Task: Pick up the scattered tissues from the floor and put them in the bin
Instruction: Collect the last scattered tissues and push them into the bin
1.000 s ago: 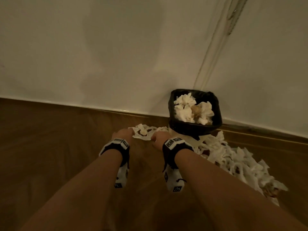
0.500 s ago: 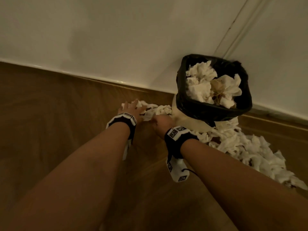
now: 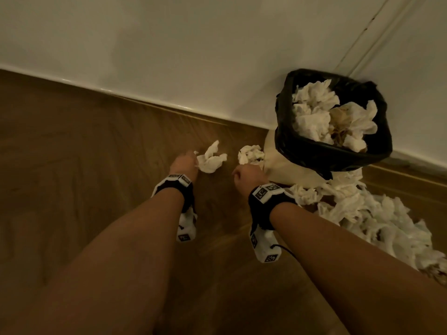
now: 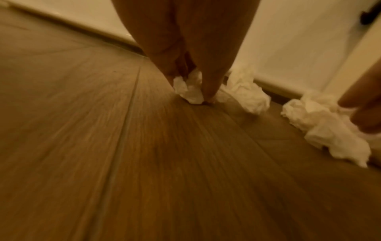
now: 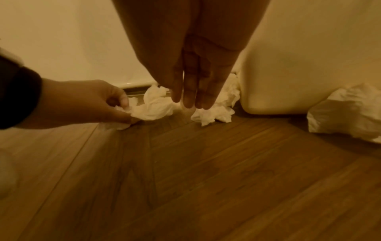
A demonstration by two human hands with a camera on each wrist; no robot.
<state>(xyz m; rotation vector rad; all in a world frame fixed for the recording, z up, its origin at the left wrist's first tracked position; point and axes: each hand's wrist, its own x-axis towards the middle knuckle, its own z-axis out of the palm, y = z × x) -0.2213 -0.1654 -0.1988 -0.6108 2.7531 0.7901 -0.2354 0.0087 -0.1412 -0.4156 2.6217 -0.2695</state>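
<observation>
My left hand [image 3: 183, 165] sits just left of the middle of the head view, low over the wooden floor [image 3: 84, 165]. Its thumb and fingers [image 5: 121, 99] pinch the near edge of a crumpled tissue [image 3: 211, 157], which lies on the boards just to the right of the hand. The left wrist view shows the same pinch, with white paper bunched between my fingertips [image 4: 208, 91] right at the floor.

My right hand [image 3: 246, 176] is near the centre of the head view, just below a second crumpled tissue [image 3: 250, 154]. In the right wrist view its fingers [image 5: 189, 91] hang straight and pressed together, pointing down over that tissue; I cannot tell whether the tips touch it.

The bin [image 3: 290, 172] stands in the upper right of the head view, against the white wall [image 3: 169, 44]. It is cream with a black liner [image 3: 333, 153] folded over the rim, and tissues are heaped inside [image 3: 314, 110]. The second tissue lies right against the bin's left side. A long heap of more tissues [image 3: 387, 226] runs from the foot of the bin down toward the lower right edge of the frame.
</observation>
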